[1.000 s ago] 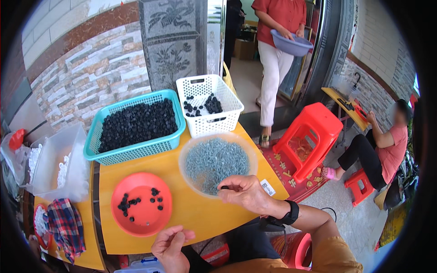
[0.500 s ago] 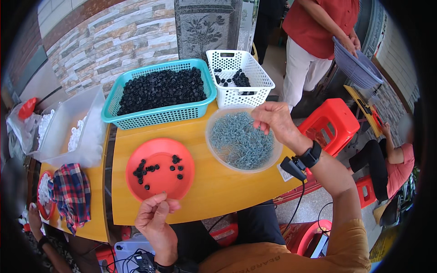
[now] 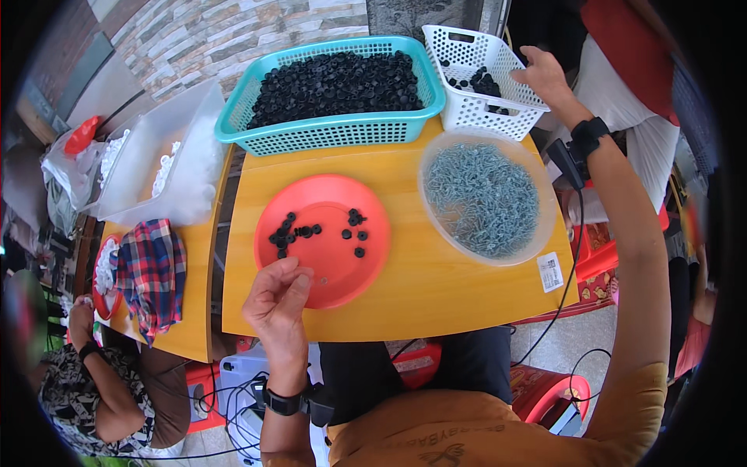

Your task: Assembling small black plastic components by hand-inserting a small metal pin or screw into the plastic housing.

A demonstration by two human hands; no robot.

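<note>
My left hand (image 3: 278, 302) is closed in a pinch at the near edge of a round red plate (image 3: 342, 292). Whatever its fingertips may hold is hidden or too small to name. Several small black round caps (image 3: 282, 241) lie in two loose groups on the plate. At the back right, my right hand (image 3: 546, 78) reaches over the rim of a white perforated basket (image 3: 492, 115), thumb and index finger apart, nothing visible between them. A small pile of black caps (image 3: 484, 82) lies inside that basket. Nearer me, a clear round tub (image 3: 426, 204) is full of silvery screws (image 3: 486, 202).
A teal basket (image 3: 334, 140) heaped with black caps stands at the table's back. On another table to the left are a translucent bin (image 3: 191, 175) with white parts and a plaid cloth (image 3: 156, 272). A cable (image 3: 572, 272) hangs from my right wrist. Other people are at both sides.
My right hand has gone from above the screws to the white basket, and its fingers have spread. The left hand stays pinched by the plate. The whole view has shifted.
</note>
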